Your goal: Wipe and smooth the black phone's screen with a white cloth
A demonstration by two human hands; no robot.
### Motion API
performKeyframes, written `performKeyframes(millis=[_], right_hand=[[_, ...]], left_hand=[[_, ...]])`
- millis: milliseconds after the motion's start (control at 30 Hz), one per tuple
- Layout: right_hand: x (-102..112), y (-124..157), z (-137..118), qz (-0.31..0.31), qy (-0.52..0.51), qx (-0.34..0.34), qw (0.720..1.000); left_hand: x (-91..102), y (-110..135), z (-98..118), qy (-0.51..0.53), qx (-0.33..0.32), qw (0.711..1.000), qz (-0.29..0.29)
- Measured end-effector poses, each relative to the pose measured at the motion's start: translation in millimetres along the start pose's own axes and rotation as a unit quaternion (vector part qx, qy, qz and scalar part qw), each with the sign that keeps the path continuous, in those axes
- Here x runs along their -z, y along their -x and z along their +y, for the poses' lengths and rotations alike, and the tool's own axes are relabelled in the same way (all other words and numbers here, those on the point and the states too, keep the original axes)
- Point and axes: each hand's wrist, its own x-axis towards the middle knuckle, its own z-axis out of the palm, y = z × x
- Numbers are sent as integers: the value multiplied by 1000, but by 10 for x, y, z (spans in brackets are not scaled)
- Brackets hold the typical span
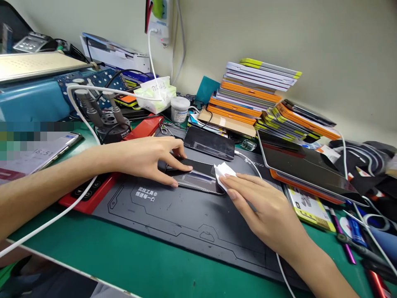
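Note:
A black smartphone (201, 176) lies face up on the dark grey work mat (173, 219). My left hand (151, 159) holds the phone at its left end, thumb along the near edge and index finger on the glass; its other fingers curl at the far side. A folded white tissue (223, 169) is pinched in my right hand (260, 203) and touches the right end of the phone's screen. Part of the tissue is hidden under the fingers. Just behind lies a second dark phone (209, 142), with a white cable (248, 155) at its right end.
Stacked orange and grey boxes (238, 101) stand against the wall. A tablet (310, 165) lies at the right, beside several tools (344, 236). A red device (89, 194) sits under my left forearm. A white cable (46, 225) loops across the left. Tissue pack (156, 95) and tub (180, 109) stand behind.

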Motion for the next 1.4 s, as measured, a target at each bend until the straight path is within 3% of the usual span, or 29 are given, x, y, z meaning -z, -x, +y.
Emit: performKeyframes(millis=[100, 300, 567, 800, 1133, 1400], right_hand=[[-22, 1, 18, -1, 10, 12, 1000], [-101, -37, 103, -59, 29, -22, 998], [47, -62, -102, -21, 56, 37, 998], [-94, -75, 43, -105, 90, 37, 990], [-1, -54, -34, 1, 23, 73, 997], [-120, -12, -24, -38, 64, 38, 997]], left_hand=[[9, -3, 8, -5, -1, 1000, -6], [10, -16, 9, 2, -7, 1000, 1], [12, -1, 23, 14, 7, 1000, -2], [1, 0, 23, 26, 2, 1000, 8], [64, -16, 78, 72, 50, 995, -53], [95, -20, 60, 84, 89, 990, -65]])
